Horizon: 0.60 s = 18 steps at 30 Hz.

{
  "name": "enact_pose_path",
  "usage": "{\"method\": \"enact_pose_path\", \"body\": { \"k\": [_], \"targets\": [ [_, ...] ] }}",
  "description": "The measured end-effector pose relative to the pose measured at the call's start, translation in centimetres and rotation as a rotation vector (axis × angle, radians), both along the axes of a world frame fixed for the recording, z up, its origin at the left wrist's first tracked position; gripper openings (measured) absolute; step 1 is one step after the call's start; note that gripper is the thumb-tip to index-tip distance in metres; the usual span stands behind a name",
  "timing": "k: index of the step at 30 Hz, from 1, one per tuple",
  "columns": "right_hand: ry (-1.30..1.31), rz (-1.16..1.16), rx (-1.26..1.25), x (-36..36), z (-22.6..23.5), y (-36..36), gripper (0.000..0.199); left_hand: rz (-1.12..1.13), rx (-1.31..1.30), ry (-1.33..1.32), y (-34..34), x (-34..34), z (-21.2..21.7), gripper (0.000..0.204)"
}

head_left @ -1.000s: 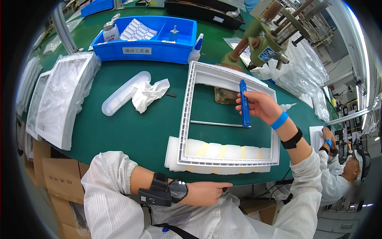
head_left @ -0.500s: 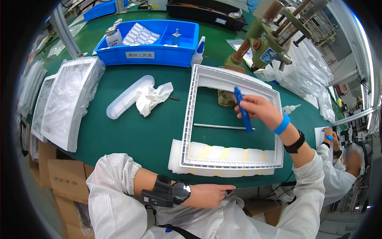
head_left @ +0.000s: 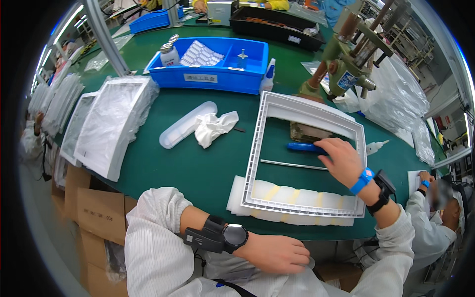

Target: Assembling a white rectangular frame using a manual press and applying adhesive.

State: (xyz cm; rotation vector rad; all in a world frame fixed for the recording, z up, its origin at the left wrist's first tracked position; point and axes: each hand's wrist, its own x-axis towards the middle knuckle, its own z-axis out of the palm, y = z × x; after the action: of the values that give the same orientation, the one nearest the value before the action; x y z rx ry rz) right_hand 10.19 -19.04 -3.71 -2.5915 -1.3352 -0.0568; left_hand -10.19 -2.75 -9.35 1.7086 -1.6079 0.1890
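One relaxed left hand [head_left: 278, 252] is empty; the right hand [head_left: 342, 162] touches a blue marker [head_left: 301, 147], whether gripped I cannot tell.

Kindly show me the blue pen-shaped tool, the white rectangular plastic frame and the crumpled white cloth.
Blue pen-shaped tool [head_left: 301, 146], head view: left part of barrel.
White rectangular plastic frame [head_left: 256, 148], head view: left side.
Crumpled white cloth [head_left: 210, 129], head view: middle.

Room lies between cloth [head_left: 213, 129] and frame [head_left: 254, 148]; press [head_left: 344, 78] blocks behind.
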Motion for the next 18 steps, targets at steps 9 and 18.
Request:
{"method": "enact_pose_path", "body": {
  "k": [9,18],
  "targets": [
    [-0.026,-0.265,0.491,2.1,7.7,-5.6,0.023,1.226,-0.164,0.23,14.8,11.4,5.3,0.011],
    [-0.003,-0.279,1.144,11.9,20.3,-1.4,0.034,1.272,0.332,-0.065,16.5,12.3,-1.2,0.007]
  ]
}}
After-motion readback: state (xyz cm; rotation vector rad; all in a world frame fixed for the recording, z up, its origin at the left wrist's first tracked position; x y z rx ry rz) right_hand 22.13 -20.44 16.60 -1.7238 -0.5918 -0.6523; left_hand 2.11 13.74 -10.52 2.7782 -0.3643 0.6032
